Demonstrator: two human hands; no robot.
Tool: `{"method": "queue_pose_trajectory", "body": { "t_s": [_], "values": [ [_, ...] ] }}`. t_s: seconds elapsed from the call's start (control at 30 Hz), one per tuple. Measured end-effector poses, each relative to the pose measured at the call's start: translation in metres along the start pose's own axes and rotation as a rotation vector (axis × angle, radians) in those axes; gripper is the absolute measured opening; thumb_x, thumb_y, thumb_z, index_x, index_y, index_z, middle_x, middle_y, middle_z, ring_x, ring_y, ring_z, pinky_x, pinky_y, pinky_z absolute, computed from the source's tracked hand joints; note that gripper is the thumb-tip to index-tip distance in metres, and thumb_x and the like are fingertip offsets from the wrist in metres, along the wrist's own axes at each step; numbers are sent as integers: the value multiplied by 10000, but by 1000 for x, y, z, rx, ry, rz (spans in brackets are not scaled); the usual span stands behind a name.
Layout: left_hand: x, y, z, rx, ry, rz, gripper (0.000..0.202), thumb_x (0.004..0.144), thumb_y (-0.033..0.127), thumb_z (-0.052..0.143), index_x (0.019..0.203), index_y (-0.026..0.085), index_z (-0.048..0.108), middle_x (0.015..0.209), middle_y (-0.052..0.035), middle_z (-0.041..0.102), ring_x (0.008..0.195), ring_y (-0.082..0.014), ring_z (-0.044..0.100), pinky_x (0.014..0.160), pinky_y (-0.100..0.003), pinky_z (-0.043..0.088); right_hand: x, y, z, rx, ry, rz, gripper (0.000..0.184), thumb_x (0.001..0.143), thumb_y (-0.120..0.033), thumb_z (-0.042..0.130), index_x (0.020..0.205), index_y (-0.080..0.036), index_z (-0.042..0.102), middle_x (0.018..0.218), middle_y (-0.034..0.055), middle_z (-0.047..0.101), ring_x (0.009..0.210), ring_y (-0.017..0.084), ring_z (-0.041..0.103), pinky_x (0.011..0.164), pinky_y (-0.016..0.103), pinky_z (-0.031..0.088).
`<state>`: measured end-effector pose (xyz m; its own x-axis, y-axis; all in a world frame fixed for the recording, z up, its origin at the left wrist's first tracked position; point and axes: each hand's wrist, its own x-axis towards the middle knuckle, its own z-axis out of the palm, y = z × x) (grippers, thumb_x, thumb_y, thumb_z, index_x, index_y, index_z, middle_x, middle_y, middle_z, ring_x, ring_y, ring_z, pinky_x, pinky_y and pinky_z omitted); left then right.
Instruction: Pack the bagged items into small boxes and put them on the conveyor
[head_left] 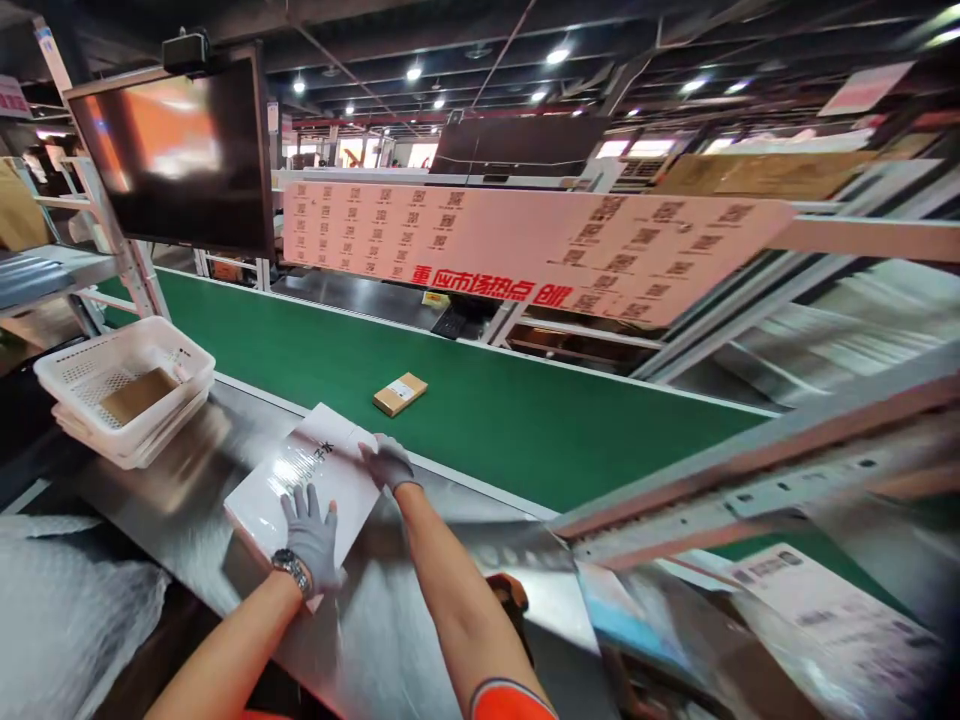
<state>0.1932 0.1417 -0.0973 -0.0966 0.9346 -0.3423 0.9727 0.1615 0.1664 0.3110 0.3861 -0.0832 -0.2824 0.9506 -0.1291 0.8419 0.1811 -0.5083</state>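
Note:
A flat white box (341, 450) with dark printed characters and a glossy top lies tilted across the metal bench, its far corner by the conveyor's edge. My left hand (311, 535), in a grey glove with a watch at the wrist, lies on the box's top with fingers spread. At the right edge of the same box is my right hand (390, 463), also gloved in grey, its fingers closed on the corner. Just beyond, on the green belt, rests a small brown carton (400, 393) with a white label.
The green conveyor belt (525, 415) runs behind the metal bench (390, 620). Stacked white baskets (131, 390) stand left, a brown piece inside. Bubble wrap (67, 610) fills the lower left. A dark object (510, 597) sits beside my right forearm. A monitor (180, 150) and code-covered board (510, 240) stand beyond.

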Motion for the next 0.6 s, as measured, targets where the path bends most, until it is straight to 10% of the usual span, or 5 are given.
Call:
{"method": "queue_pose_trajectory", "body": {
  "t_s": [0.33, 0.43, 0.6],
  "values": [
    [-38, -127, -33, 123, -109, 629, 1207, 607, 440, 988, 1708, 209, 552, 1914, -284, 219, 1769, -549, 206, 1424, -757, 79, -223, 47, 34, -103, 70, 379, 562, 1117, -584, 496, 1327, -117, 726, 1340, 243, 812, 1260, 354, 780, 969, 389, 550],
    [-46, -133, -30, 152, -79, 653, 997, 708, 546, 942, 1576, 139, 668, 1876, -300, 322, 1741, -566, 274, 1428, -745, 95, -302, 44, 66, -75, 79, 454, 441, 1097, -581, 500, 1087, -205, 729, 1130, 190, 848, 1076, 327, 809, 844, 375, 536],
    [-63, -115, -2, 153, -77, 589, 1349, 740, 823, 878, 1774, 75, 439, 1895, -371, 151, 1758, -628, 101, 1384, -823, -29, -364, 37, 113, 243, 212, 534, 455, 903, -727, 641, 928, -273, 655, 986, 135, 830, 961, 339, 783, 822, 418, 575]
  ]
}}
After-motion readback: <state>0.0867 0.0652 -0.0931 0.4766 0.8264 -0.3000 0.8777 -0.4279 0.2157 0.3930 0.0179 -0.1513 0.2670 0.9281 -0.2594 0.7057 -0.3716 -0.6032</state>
